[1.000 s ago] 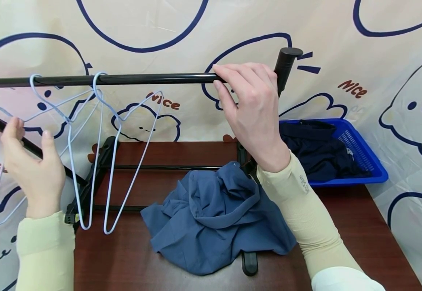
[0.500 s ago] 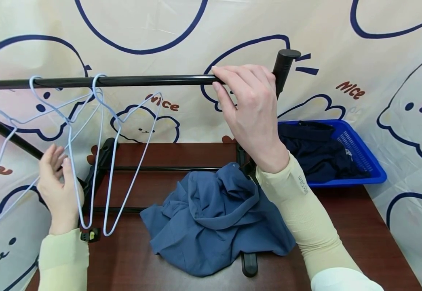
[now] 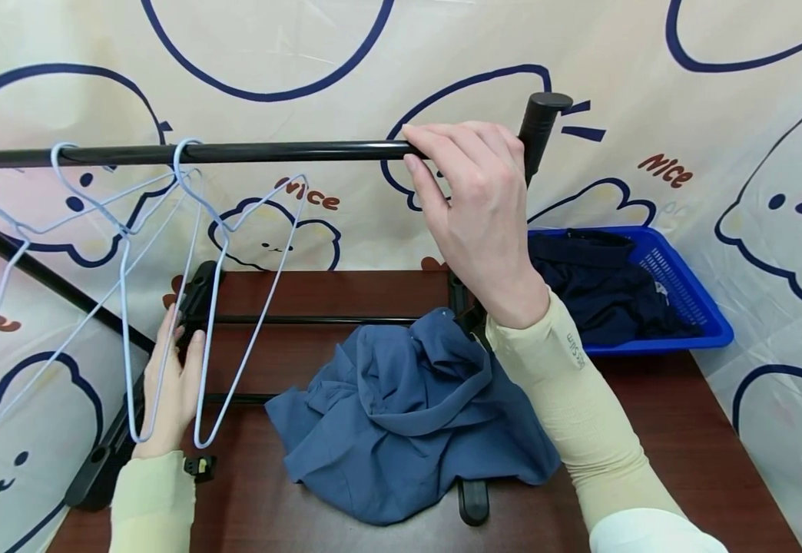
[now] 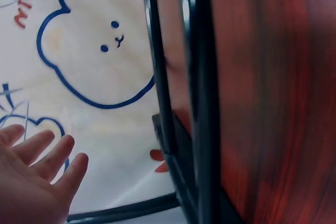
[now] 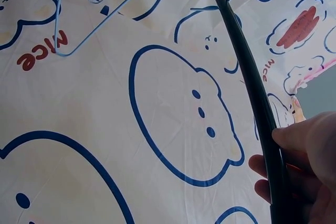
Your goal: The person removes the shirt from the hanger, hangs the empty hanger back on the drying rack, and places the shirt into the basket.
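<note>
My right hand (image 3: 473,207) grips the right end of a black clothes rail (image 3: 290,152); in the right wrist view its thumb and fingers curl round the rail (image 5: 252,82). Several light-blue wire hangers hang from the rail's left half, one by its hook (image 3: 177,163). Behind the hangers' lower loops, my left hand (image 3: 181,388) is beside the black base (image 3: 100,468) of the rack; whether it touches is unclear. The left wrist view has its fingers (image 4: 52,158) spread and relaxed, holding nothing. A crumpled blue-grey garment (image 3: 408,415) lies on the brown table (image 3: 615,491).
A blue basket (image 3: 708,338) with dark navy clothing (image 3: 581,292) stands at the table's right rear. A black upright with a capped top (image 3: 542,130) rises beside my right hand. A rack foot (image 3: 473,503) sticks out under the garment. A cartoon-printed curtain (image 3: 346,46) surrounds the table.
My left hand has left the slanted black bar at the left and moved right and down, behind the hangers to the rack base. The hangers sway slightly. My right hand stays on the rail.
</note>
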Demonstrator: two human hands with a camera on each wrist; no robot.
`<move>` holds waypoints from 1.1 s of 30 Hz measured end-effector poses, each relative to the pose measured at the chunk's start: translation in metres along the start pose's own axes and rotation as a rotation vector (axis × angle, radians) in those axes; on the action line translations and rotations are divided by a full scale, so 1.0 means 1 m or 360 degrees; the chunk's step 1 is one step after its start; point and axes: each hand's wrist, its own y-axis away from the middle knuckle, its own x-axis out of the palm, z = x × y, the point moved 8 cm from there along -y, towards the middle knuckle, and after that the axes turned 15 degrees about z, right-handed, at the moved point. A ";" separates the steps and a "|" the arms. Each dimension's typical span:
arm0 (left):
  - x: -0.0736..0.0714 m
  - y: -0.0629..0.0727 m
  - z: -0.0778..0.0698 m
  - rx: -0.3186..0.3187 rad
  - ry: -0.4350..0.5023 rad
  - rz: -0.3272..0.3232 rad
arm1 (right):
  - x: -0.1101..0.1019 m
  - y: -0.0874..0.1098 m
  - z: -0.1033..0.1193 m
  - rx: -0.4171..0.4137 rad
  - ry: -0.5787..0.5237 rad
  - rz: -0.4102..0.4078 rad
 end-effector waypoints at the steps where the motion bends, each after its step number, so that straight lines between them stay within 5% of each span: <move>1: 0.004 0.000 0.002 0.0011 -0.0001 0.0031 | 0.000 0.000 0.000 0.0001 -0.0002 -0.0001; 6: 0.026 0.000 0.002 0.0005 -0.0043 0.0153 | 0.000 0.000 0.000 0.0002 -0.0004 -0.0010; 13: 0.054 0.005 -0.030 0.0052 -0.0003 0.0255 | 0.000 0.000 0.000 -0.0006 0.0003 -0.0010; 23: 0.090 0.007 -0.065 0.0367 -0.0071 0.0424 | 0.001 -0.001 0.003 -0.0062 0.0042 -0.0015; 33: 0.135 0.026 -0.102 0.0574 -0.0129 0.0734 | 0.000 0.007 0.005 -0.0187 0.0022 0.0061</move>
